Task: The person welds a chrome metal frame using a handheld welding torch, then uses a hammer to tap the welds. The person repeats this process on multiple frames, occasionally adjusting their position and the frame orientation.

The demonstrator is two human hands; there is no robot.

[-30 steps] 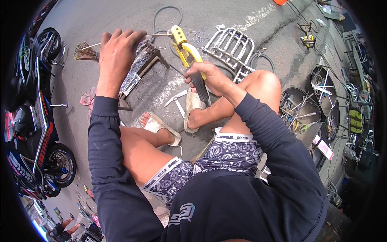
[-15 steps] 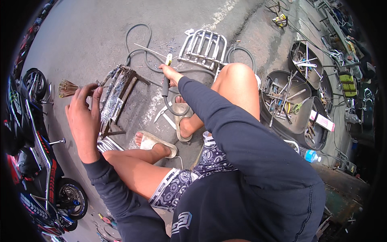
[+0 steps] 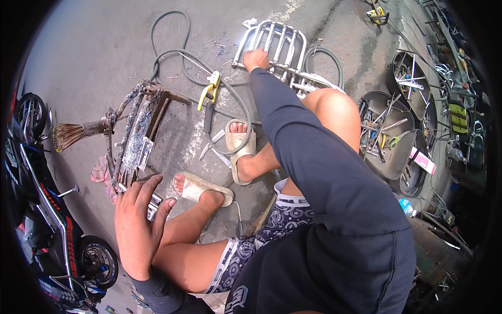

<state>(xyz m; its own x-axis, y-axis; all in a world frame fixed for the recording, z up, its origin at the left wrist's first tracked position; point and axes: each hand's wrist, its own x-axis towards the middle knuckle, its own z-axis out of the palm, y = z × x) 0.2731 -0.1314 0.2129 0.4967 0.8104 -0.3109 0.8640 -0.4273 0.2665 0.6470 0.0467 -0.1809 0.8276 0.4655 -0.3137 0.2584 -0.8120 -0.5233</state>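
Observation:
My right hand (image 3: pixel 256 60) is closed on a bar of the silvery tubular metal rack (image 3: pixel 281 44), which lies on the ground ahead. Nearer to me, a welding electrode holder (image 3: pixel 210 97) with yellow jaws and a black grip rests on the ground, its grey cable (image 3: pixel 246 104) looped round it. My left hand (image 3: pixel 138 225) is open, fingers apart, above my left thigh. Just past its fingertips are shiny metal tubes (image 3: pixel 155 204), and I cannot tell whether it touches them. A rough, spattered metal stand (image 3: pixel 138 133) stands at the left with a bundle of welding rods (image 3: pixel 77 135).
Black trays (image 3: pixel 384 136) full of hand tools sit at the right, with a water bottle (image 3: pixel 406 205) nearby. Along the left stands a motorcycle (image 3: pixel 57 209). An angled metal piece (image 3: pixel 213 146) lies by my sandals (image 3: pixel 201 188). Loose cable crosses the ground.
My right hand has let go of the electrode holder, moved forward and taken hold of the rack. My left hand has come down, back toward my thigh, away from the welding rods.

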